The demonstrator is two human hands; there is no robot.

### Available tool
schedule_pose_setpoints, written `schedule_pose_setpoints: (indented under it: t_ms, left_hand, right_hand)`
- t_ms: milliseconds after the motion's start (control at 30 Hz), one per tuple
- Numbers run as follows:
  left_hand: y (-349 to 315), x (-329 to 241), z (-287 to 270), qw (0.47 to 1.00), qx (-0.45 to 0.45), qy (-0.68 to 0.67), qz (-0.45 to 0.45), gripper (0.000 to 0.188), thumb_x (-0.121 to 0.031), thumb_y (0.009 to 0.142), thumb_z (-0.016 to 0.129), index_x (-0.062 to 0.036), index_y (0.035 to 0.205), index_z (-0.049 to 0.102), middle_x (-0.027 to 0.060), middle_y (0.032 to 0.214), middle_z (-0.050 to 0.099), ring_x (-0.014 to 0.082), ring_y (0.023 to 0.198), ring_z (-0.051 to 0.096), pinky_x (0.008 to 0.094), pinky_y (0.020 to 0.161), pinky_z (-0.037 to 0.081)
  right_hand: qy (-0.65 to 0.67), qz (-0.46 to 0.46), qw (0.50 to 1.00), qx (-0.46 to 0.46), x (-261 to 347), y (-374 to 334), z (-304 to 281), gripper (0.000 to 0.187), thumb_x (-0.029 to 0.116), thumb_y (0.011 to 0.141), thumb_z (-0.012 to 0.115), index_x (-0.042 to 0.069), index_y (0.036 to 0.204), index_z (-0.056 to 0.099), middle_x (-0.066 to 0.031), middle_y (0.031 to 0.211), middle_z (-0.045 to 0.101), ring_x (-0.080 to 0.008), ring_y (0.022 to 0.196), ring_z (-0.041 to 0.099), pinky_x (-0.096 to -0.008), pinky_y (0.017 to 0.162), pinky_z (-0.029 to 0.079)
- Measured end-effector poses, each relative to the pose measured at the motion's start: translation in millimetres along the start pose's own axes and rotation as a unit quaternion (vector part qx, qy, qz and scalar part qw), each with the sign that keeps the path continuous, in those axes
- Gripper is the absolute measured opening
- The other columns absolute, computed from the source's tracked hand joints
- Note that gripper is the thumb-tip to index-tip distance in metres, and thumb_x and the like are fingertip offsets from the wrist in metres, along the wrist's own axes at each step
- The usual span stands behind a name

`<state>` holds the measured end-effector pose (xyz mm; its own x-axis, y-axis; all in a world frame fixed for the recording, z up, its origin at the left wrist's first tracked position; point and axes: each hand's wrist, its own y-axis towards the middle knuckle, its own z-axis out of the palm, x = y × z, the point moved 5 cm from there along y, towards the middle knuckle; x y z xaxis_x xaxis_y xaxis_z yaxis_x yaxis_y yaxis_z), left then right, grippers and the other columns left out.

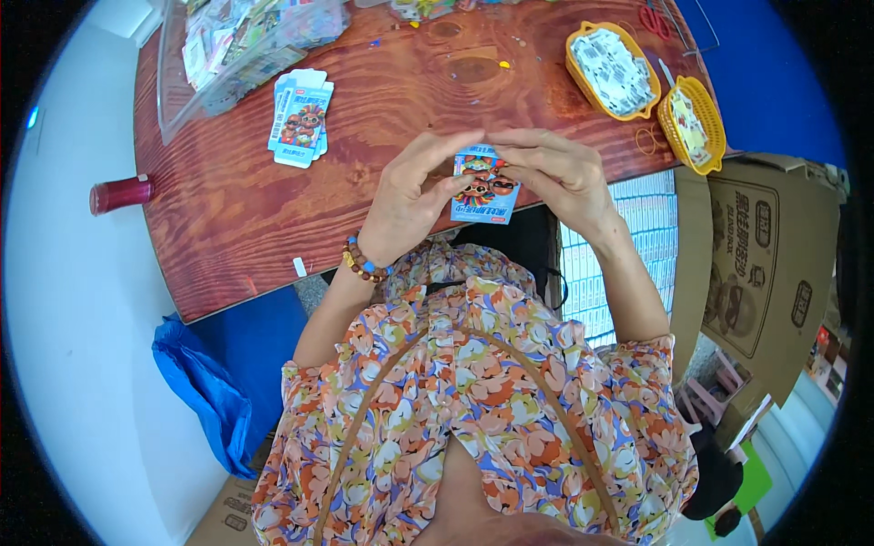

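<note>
In front of me, at the near edge of the wooden table, my two hands hold a small light-blue cardboard box [482,207] printed with colourful cartoon figures. The fingers of my left hand [410,196] are bent over its left side, thumb against the printed face. From the right, my right hand [569,182] closes on the same box, its thumb and fingertips near the upper end. Both hands hide much of the box's top and sides. Farther left on the table lies a small stack of similar flat boxes [300,127].
A clear plastic bin [187,118] of colourful packets stands far left. Two yellow baskets [575,75] with small printed pieces sit at right, near red scissors [654,23]. At my right, a cardboard carton [742,273] holds rows of blue-white boxes [619,250]. A dark red cylinder [118,194] is at left.
</note>
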<state>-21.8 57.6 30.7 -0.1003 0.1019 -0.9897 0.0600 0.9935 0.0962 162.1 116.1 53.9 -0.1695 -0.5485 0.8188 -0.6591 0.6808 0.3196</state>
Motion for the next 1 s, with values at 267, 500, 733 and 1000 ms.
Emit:
schedule_pose_setpoints:
  t_ms: [267,500,733,1000]
  left_hand:
    - [-13.0,18.8,37.7,0.999,0.043,0.021,-0.024,0.036,-0.003,0.086,0.069,-0.0067,0.122,0.067,0.007,0.095,0.059,0.016,0.083,0.058,0.0292,0.075,0.049]
    - [-32.2,38.4,81.9,0.951,0.238,0.037,-0.194,0.07,-0.01,0.089,0.07,-0.0106,0.15,0.036,0.0157,0.108,0.062,0.0247,0.095,0.067,0.035,0.083,0.055]
    - [-19.1,18.9,57.6,0.967,0.193,0.052,-0.159,0.056,-0.007,0.089,0.069,-0.0088,0.141,0.049,0.0156,0.115,0.064,0.0229,0.098,0.067,0.033,0.084,0.055]
    - [-21.0,23.8,-84.6,0.945,-0.189,0.259,-0.066,0.051,-0.009,0.088,0.07,0.0006,0.134,0.052,0.0189,0.124,0.06,0.0278,0.113,0.061,0.0376,0.096,0.047]
  right_hand:
    - [0.325,0.247,0.907,-0.106,-27.3,-74.8,15.1,0.035,0.0,0.093,0.065,-0.001,0.127,0.061,-0.009,0.11,0.07,-0.0143,0.1,0.067,-0.0286,0.088,0.055]
    - [0.106,0.49,0.853,-0.143,-99.4,-209.8,-84.7,0.035,0.012,0.088,0.067,-0.003,0.12,0.063,-0.014,0.101,0.072,-0.0205,0.09,0.071,-0.0306,0.077,0.056]
    - [-0.401,0.481,0.753,-0.203,-212.2,-245.2,-127.2,0.029,0.025,0.089,0.063,0.006,0.112,0.066,-0.0257,0.09,0.07,-0.0409,0.085,0.069,-0.0493,0.075,0.054]
    - [-0.356,0.364,0.848,-0.151,-343.4,-249.2,-68.7,0.019,0.02,0.084,0.063,0.004,0.093,0.069,-0.0246,0.086,0.067,-0.0461,0.083,0.063,-0.053,0.075,0.051]
